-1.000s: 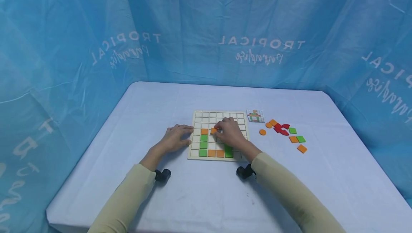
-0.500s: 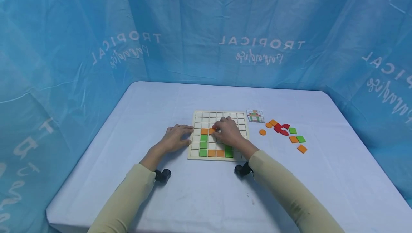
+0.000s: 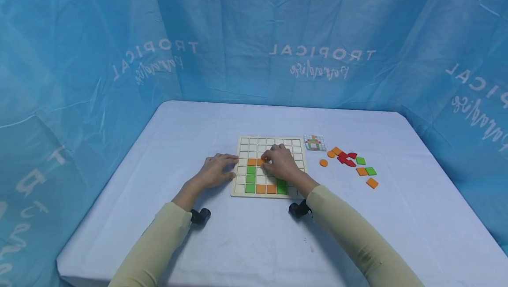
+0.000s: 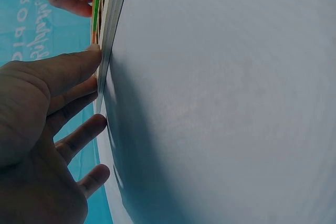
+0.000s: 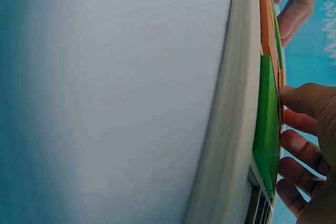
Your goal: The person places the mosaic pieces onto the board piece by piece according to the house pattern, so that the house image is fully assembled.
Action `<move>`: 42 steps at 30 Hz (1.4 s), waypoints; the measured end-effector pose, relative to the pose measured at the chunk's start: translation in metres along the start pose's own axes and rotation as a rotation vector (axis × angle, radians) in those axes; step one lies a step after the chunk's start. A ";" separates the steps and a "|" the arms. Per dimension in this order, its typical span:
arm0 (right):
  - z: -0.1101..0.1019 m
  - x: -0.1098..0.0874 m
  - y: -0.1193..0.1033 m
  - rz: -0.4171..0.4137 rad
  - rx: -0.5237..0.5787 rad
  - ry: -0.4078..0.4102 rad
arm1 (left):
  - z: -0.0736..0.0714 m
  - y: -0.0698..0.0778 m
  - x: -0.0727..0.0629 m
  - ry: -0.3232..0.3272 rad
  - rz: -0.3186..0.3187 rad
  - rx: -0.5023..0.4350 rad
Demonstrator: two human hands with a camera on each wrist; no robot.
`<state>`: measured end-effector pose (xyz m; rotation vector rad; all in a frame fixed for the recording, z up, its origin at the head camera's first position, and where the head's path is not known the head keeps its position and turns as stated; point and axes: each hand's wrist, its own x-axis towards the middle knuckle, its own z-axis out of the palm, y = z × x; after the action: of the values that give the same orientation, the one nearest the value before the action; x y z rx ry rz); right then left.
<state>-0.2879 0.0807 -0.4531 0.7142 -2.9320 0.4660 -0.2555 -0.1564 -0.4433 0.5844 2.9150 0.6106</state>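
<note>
A pale grid board [image 3: 243, 146] lies on the table with green and orange square tiles in some of its cells. My right hand [image 3: 281, 162] is over the board's middle, thumb and fingertip pinching an orange square tile [image 3: 259, 162], partly covered, in the cell beside another orange tile [image 3: 252, 162]. At the left rim, my left hand [image 3: 214, 170] touches the board's edge, fingers spread and fairly straight. The left wrist view shows this left hand [image 4: 58, 114] against the rim. Green tiles [image 5: 266, 129] stand near the right hand [image 5: 310, 145] in the right wrist view.
A small pattern card [image 3: 315, 143] lies off the board's upper right corner. Loose tiles spread right of it: orange discs [image 3: 323, 162], red pieces [image 3: 346, 159], green pieces [image 3: 371, 171] and orange squares [image 3: 372, 183]. The white-covered table [image 3: 198, 124] has blue curtains [image 3: 238, 35] around it.
Over the last second my right hand has shifted slightly left, bringing the orange tile closer to its orange neighbour. In the last half second little differs. My left hand has stayed put.
</note>
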 end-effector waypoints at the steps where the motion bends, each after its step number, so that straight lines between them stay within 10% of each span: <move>1: 0.000 0.000 0.000 -0.001 -0.002 0.001 | 0.000 0.000 0.000 0.002 0.003 0.002; 15: -0.020 -0.028 0.025 0.100 0.178 0.144 | 0.000 0.001 -0.002 0.004 0.014 -0.009; 30: -0.065 -0.133 0.126 0.394 0.180 0.199 | 0.000 0.001 -0.001 -0.001 0.006 0.002; 42: -0.081 -0.193 0.162 0.571 0.095 0.189 | -0.002 0.003 -0.003 0.001 0.018 -0.011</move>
<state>-0.1904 0.3263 -0.4502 -0.1767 -2.9046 0.6723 -0.2520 -0.1562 -0.4401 0.6104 2.9087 0.6286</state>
